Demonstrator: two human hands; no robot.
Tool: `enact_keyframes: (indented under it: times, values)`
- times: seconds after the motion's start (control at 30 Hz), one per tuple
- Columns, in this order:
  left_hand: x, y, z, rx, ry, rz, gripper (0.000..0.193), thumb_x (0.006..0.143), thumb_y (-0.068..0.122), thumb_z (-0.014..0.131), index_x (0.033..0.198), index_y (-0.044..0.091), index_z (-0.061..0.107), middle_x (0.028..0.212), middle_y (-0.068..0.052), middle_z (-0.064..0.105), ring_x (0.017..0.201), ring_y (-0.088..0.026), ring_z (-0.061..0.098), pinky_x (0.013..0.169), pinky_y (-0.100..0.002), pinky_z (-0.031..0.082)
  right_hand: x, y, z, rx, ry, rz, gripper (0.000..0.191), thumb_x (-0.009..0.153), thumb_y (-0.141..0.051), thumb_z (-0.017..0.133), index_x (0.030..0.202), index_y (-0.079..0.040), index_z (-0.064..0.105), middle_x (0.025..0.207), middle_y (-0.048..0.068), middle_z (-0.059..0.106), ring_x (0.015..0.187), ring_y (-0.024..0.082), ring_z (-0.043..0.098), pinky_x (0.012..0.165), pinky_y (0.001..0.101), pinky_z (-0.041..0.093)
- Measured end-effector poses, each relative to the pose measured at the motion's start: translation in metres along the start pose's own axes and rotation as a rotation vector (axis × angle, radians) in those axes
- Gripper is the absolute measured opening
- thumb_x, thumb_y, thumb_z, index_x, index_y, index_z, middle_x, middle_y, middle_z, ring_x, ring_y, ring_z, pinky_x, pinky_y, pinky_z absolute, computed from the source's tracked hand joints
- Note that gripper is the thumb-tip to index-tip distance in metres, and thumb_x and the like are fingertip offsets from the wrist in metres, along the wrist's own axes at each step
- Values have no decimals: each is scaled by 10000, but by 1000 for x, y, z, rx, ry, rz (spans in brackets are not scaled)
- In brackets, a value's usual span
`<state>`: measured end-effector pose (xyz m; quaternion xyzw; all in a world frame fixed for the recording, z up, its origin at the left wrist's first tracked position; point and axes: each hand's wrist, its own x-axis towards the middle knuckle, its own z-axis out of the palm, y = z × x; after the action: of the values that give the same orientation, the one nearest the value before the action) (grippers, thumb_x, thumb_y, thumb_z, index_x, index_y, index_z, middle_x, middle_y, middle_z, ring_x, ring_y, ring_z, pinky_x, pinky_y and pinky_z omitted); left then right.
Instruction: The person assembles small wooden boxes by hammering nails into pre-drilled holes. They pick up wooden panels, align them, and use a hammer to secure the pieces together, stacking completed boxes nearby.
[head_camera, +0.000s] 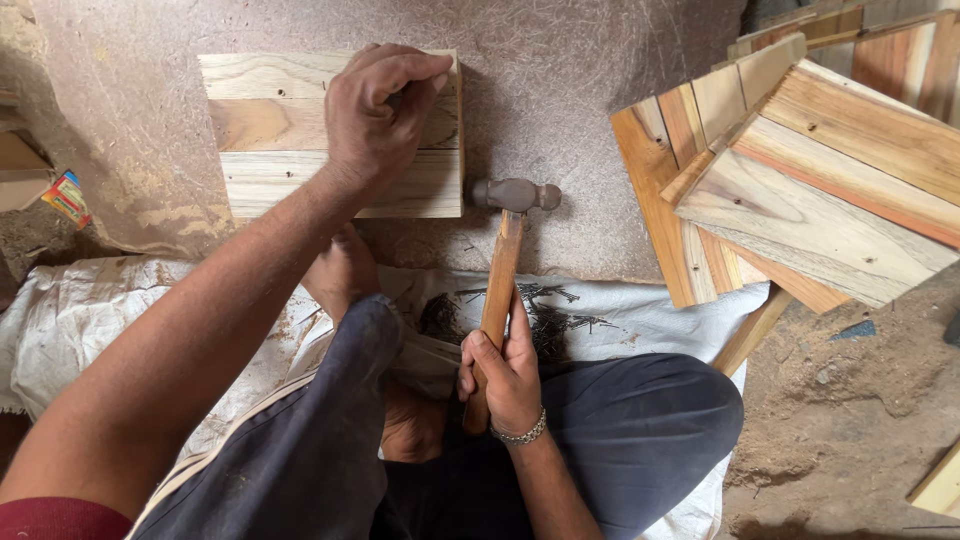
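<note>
Left hand, upper left of frame, pinching something small, prob. a nail, upright on wooden panel, steadying it. Right hand gripping hammer handle, head resting on floor beside panel; loose nails w/in reach.

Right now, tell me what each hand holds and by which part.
Right hand grips the hammer at its wooden handle's lower end. Left hand pinches something small, unclear, on the wooden panel.

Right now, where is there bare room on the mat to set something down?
Bare mat lies between the plank panel and the stacked panels, above the hammer. Crowded: the nail pile beside the right hand.
</note>
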<state>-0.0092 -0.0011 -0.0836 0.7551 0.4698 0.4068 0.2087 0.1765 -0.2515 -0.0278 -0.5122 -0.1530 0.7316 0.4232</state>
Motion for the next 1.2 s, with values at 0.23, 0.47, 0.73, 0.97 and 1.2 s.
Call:
enact_keyframes:
  times: [0.23,0.47,0.73,0.97,1.2]
  values:
    - [1,4,1,13,12,11,87,1062,33,719,1068,112,757,1013,-31,774,946,-125,753,750,-276,634,0,-6,2,17,-14,3,802,1021,-107,527,1667,-129,54,783,40,576,541,87,531,474,240,498]
    - [2,0,5,66,-16,30,65,1037,102,756,1073,145,790,1022,-34,778,895,-118,725,662,-254,619,-7,-22,14,-32,72,47,773,1013,-139,478,1658,-148,51,774,40,588,516,72,528,421,235,493]
    - [6,4,3,145,12,85,302,969,175,793,1257,205,707,1071,22,784,883,-108,717,770,-310,612,-4,-73,24,-928,267,-308,688,1010,-157,531,1598,-33,196,818,106,709,528,107,651,393,263,559]
    - [4,-4,6,-20,-67,-116,795,958,154,812,1555,185,287,990,23,783,859,-136,763,730,-280,629,34,-114,48,-1274,146,-752,650,1072,-115,558,1635,-16,250,1134,227,718,748,170,723,575,282,600]
    - [4,-9,10,-28,-65,-144,845,929,151,826,1557,168,261,991,5,783,829,-143,763,676,-291,627,32,-141,61,-1295,187,-452,627,1071,-105,522,1638,-67,259,1302,247,688,682,150,703,487,231,596]
